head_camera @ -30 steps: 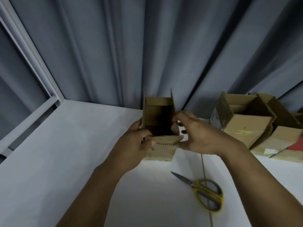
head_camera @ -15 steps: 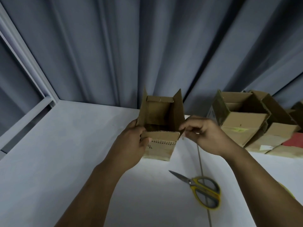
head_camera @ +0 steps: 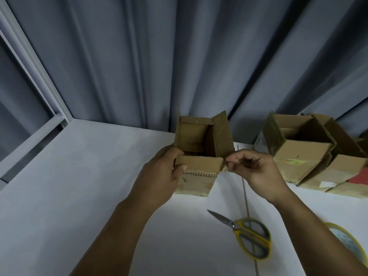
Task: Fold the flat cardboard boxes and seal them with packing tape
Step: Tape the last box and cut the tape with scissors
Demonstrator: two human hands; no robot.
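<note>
A small brown cardboard box [head_camera: 199, 172] stands upright on the white table [head_camera: 79, 196], its top flaps up and its mouth open toward me. My left hand [head_camera: 161, 176] grips the box's near left corner, thumb on the near flap. My right hand [head_camera: 251, 168] pinches the near right corner of the box, where the right flap meets the near flap. A roll of packing tape [head_camera: 346, 244] with a yellow rim lies at the lower right, partly hidden by my right forearm.
Yellow-handled scissors [head_camera: 249, 236] lie on the table in front of the box, blades pointing left. Several open and flattened cardboard boxes [head_camera: 298, 152] are piled at the right, with something red [head_camera: 360, 179] among them. Grey curtains [head_camera: 179, 56] hang behind; a window frame [head_camera: 35, 76] stands at the left.
My right hand has drawn back from over the box's mouth to its near right corner. The right flap now stands up and out. The view shifted slightly.
</note>
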